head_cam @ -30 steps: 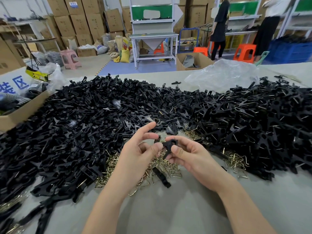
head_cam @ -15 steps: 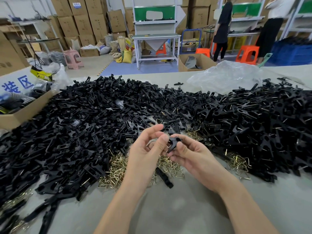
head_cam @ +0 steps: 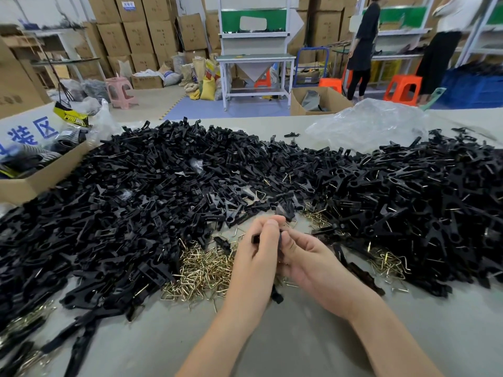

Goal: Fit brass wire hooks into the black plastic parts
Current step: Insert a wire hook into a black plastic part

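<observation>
Head view: my left hand (head_cam: 258, 259) and right hand (head_cam: 310, 259) have closed together since a second ago. Both now curl tight on one black part (head_cam: 255, 238), which is nearly hidden between the fingertips. I judge the pressing-in is under way, though I can't see any wire there. Loose brass hooks (head_cam: 201, 268) lie just beneath, with the black parts pile (head_cam: 152, 191) beyond on the table (head_cam: 299, 344).

One left hand (head_cam: 255, 259), one right hand (head_cam: 313, 259), one black part (head_cam: 254, 238) held, two people (head_cam: 363, 44) standing
</observation>
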The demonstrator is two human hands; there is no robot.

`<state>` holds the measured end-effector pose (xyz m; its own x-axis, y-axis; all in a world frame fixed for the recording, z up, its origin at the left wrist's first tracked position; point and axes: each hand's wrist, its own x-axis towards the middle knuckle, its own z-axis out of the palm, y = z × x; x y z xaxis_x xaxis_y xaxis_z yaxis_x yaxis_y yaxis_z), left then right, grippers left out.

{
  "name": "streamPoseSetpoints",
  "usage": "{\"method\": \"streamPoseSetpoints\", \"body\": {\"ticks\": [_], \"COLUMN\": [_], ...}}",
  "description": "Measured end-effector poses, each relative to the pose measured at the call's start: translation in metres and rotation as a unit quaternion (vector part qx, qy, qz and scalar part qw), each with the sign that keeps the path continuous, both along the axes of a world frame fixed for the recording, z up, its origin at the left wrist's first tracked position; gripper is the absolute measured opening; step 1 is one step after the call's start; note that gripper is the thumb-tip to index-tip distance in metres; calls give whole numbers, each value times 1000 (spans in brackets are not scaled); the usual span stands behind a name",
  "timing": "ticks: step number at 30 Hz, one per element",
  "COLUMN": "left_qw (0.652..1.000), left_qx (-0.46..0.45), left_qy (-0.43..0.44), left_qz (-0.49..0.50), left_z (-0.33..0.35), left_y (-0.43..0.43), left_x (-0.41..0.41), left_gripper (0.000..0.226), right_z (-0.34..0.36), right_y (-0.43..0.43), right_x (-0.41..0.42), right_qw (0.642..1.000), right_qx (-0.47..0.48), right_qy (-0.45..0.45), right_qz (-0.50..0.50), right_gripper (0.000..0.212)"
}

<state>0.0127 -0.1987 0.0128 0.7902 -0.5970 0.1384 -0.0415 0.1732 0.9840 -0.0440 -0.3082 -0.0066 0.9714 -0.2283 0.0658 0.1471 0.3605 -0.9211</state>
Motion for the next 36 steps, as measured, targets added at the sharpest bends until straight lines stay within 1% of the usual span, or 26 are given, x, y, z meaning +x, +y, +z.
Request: {"method": "streamPoseSetpoints", "body": {"ticks": [2, 4, 5, 7, 8, 9, 10, 13, 14, 15, 18, 21, 23, 25, 26, 28, 31, 34, 36], "left_qw": [1000, 999, 998, 993, 989, 988, 989, 990, 987, 984, 982, 978, 979, 984, 988, 993, 996, 997, 997], "left_qx": [8, 26, 26, 11, 7, 10, 21, 53, 56, 56, 61, 41, 30, 28, 29, 34, 48, 60, 55], "left_qy": [19, 32, 46, 111, 136, 143, 133, 106, 109, 115, 126, 152, 162, 145, 125, 91, 63, 52, 50], "left_qz": [-23, -29, -34, -47, -52, -54, -54, -81, -103, -122, -129, -135, -124, -96, -84, -60, -38, -21, -21], "left_z": [2, 0, -2, -7, -9, -11, -11, -6, -4, -3, -5, -8, -8, -10, -10, -9, -6, -8, -7], "left_y": [1, 1, 1, -1, -3, -5, -6, -5, -5, -5, -3, -3, -2, -2, -2, 0, 2, 2, 3], "left_x": [2, 6, 7, 11, 12, 13, 14, 15, 13, 12, 13, 16, 17, 19, 21, 24, 28, 29, 27], "left_gripper": [35, 46, 47, 52, 60, 65, 65, 49, 43, 42, 58, 61, 53, 44, 44, 47, 50, 60, 57], "right_z": [-1, -2, -3, -5, -6, -6, -5, -1, 0, 1, 0, -1, -1, 0, 0, 2, 6, 8, 9], "right_y": [4, 8, 10, 12, 12, 11, 10, 9, 8, 8, 9, 11, 13, 14, 15, 15, 15, 15, 15], "right_x": [1, 1, 1, 1, 1, 1, 0, -3, -4, -5, -5, -5, -3, -1, 0, 1, 0, -2, -2], "right_qw": [998, 987, 977, 954, 946, 944, 947, 944, 941, 939, 945, 953, 956, 958, 958, 963, 968, 972, 977], "right_qx": [-58, -155, -202, -279, -302, -306, -294, -284, -288, -293, -283, -267, -260, -257, -256, -235, -220, -212, -197], "right_qy": [8, 6, 0, -16, -26, -35, -44, -61, -62, -58, -40, -32, -31, -26, -23, -19, -28, -38, -33], "right_qz": [-18, -48, -67, -105, -116, -121, -123, -153, -165, -171, -157, -142, -134, -128, -127, -127, -118, -93, -78], "right_gripper": [44, 44, 45, 52, 56, 58, 57, 40, 37, 36, 30, 34, 35, 31, 29, 36, 38, 38, 42]}}
